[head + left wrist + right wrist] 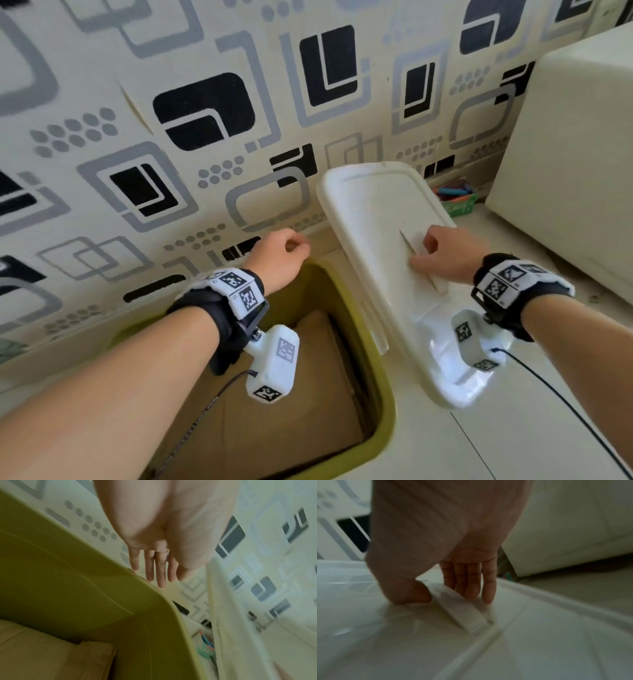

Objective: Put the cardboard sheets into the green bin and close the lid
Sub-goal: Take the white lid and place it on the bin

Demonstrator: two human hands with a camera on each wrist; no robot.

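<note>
Now right hand (445,253) gripping lid (373,212) handle

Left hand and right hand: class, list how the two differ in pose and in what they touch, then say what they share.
1. The left hand holds nothing; the right hand pinches the handle of the white lid.
2. The left hand hangs over the open green bin, its fingers straight; the right hand sits on the lid, beside the bin.
Both wear marker-tagged wrist cameras.

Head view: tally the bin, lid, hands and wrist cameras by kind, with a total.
Green bin: 1
White lid: 1
Hands: 2, left hand, right hand
Wrist cameras: 2, left one, right one
Total: 6
</note>
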